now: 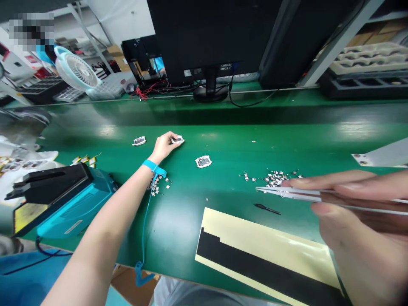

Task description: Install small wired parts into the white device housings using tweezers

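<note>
My left hand (165, 145) reaches across the green bench and grips a small white-framed device housing (179, 140) between thumb and fingers. A blue wrist strap (154, 167) with a coiled cord circles that wrist. My right hand (357, 208), large at the right edge, is closed around metal tweezers (290, 194), their tips close together and pointing left. Nothing visible sits between the tips. Two similar housings lie on the bench, one near the middle (203, 161) and another at the left (139, 140). A pile of tiny parts (276, 177) lies behind the tweezers.
More tiny parts (155, 185) lie beside my left wrist. A cream sheet with black strips (267, 255) covers the front edge, near a black pen-like tool (267, 208). A teal-and-black machine (73, 199) stands left. A monitor (210, 38) and a fan (77, 70) are behind.
</note>
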Motion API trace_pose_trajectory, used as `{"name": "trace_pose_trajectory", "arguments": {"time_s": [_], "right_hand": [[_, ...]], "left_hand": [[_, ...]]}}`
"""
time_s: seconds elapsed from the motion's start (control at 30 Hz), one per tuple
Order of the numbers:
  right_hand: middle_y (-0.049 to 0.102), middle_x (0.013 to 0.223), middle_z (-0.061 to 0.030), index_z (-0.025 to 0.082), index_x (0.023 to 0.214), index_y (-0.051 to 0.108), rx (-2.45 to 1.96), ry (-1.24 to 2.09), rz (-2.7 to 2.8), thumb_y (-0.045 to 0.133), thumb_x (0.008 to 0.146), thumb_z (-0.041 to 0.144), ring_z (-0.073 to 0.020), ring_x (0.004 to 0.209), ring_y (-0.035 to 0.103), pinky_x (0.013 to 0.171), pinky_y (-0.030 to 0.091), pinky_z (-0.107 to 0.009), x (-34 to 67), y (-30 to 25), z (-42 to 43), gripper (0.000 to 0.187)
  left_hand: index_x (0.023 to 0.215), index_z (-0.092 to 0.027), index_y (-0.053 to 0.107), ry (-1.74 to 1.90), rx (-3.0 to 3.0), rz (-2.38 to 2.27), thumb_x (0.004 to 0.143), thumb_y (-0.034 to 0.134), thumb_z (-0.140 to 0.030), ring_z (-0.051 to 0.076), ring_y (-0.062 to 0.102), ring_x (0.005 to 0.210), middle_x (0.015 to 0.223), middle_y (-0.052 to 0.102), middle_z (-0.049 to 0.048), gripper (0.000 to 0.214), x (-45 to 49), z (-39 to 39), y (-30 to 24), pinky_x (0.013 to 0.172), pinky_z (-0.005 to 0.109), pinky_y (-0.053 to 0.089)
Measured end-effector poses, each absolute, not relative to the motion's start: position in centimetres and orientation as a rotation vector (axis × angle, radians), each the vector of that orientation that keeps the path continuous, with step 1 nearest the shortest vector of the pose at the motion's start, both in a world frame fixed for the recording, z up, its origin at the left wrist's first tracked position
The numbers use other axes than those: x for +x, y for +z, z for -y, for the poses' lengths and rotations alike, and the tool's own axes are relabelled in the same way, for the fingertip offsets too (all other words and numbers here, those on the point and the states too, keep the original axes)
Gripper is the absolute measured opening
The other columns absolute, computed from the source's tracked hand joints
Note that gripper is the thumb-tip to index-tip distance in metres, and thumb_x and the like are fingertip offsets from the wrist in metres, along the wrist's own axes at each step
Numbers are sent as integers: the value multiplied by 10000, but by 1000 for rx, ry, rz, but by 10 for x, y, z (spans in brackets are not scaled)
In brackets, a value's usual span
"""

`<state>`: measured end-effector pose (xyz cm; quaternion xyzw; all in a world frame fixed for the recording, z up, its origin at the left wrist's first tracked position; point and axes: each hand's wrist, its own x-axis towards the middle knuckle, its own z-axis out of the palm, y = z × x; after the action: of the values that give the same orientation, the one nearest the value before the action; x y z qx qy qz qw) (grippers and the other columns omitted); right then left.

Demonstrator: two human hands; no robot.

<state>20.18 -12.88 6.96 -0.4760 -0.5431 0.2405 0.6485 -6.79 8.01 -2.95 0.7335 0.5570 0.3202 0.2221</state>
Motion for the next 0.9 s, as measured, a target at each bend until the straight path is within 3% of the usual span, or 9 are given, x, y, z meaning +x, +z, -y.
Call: {"name": "trace_pose_trajectory", "arguments": {"time_s": [0.17, 0.3, 0.5, 0.63, 0.9], "right_hand": [[637, 766, 11, 236, 773, 547, -1111, 484, 1227, 689, 645, 145, -167, 719, 636, 703, 546, -306, 203, 72, 127, 212], [655, 780, 6, 232, 795, 563, -989, 580, 1273, 666, 632, 35, -167, 756, 647, 682, 574, -281, 210, 69, 122, 276], [667, 828, -1, 221, 846, 578, -904, 659, 1321, 626, 634, -30, -168, 819, 648, 715, 590, -241, 210, 69, 119, 332], [675, 850, 10, 223, 837, 589, -924, 622, 1446, 639, 631, -19, -157, 812, 651, 718, 587, -230, 209, 72, 119, 322], [673, 929, 58, 261, 885, 572, -877, 779, 1655, 663, 640, 20, -130, 883, 635, 777, 559, -198, 211, 72, 120, 355]], "left_hand": [[1151, -87, 417, 784, 2120, -1519, 643, 571, -50, 243, 444, 1164, 1235, 483, 158, 533, -56, -62, -21, 995, 394, 339], [1233, -131, 357, 640, 2224, -1339, 604, 677, -172, 255, 491, 1111, 1189, 531, 123, 708, -25, -26, -18, 958, 376, 381], [1170, -128, 423, 641, 2228, -1293, 723, 587, -187, 258, 541, 1031, 1071, 588, 119, 480, -2, -10, -37, 907, 410, 424], [1236, -173, 310, 789, 2168, -1184, 709, 604, -205, 174, 580, 975, 1055, 596, 68, 605, 8, 18, -2, 852, 289, 490], [1231, -203, 383, 1169, 1934, -797, 642, 676, -90, 201, 589, 981, 1061, 618, 62, 669, 17, 92, 59, 879, 307, 499]]}}
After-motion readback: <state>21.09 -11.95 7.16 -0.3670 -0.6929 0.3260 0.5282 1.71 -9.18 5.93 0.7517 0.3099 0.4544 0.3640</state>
